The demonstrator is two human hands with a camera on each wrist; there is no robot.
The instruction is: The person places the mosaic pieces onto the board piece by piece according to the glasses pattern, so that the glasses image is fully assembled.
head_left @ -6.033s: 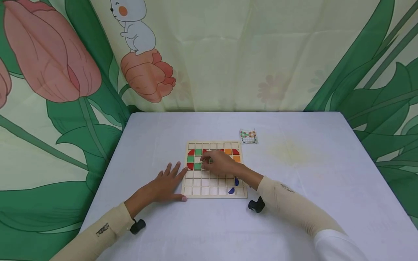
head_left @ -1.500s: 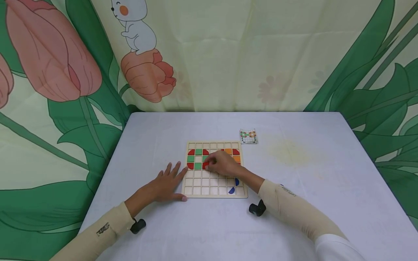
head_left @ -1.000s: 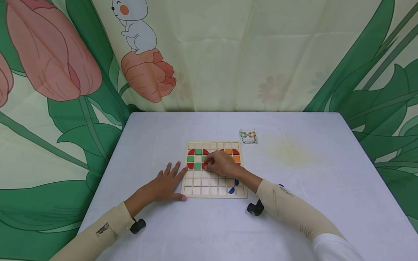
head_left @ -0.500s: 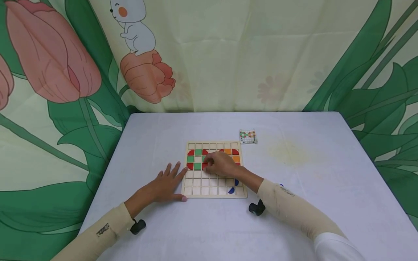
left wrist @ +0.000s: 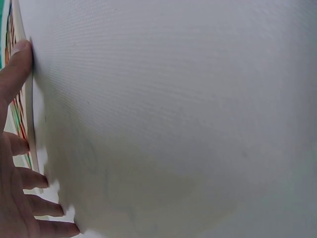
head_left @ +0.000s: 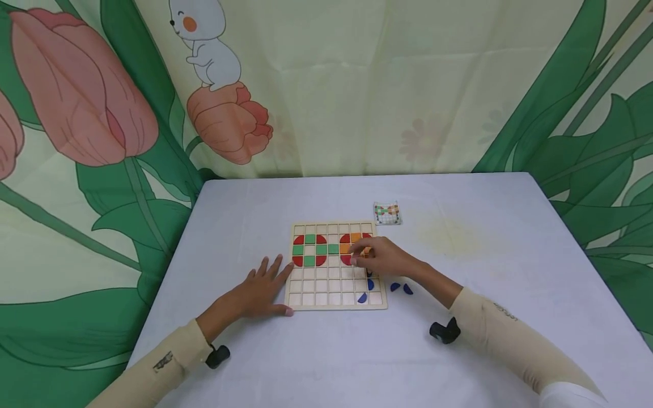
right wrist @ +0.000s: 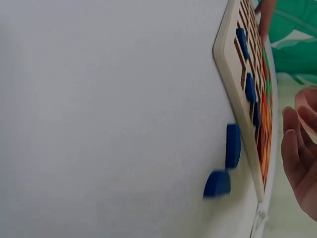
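Note:
A wooden grid board (head_left: 326, 303) lies on the white table, with red and green pieces forming a ring at its left and red and orange ones at its right. A green square (head_left: 333, 249) sits between the two groups. My left hand (head_left: 260, 292) lies spread at the board's left edge, its thumb near the front corner. My right hand (head_left: 385, 258) is above the right group, fingers loosely bent and partly hiding it; in the right wrist view nothing shows between the fingers (right wrist: 292, 144). Several blue segment-shaped pieces (head_left: 362, 297) lie on the board's lower right.
Two more blue pieces (head_left: 395, 287) lie on the table just right of the board. A small pattern card (head_left: 388, 213) lies behind the board's far right corner. A curtain (head_left: 347, 113) printed with tulips hangs along the table's far edge.
My right hand has left the red piece at the ring's lower right corner and moved right. The red piece stays in its cell; the green square and table-side blue pieces are uncovered. My left hand stays put.

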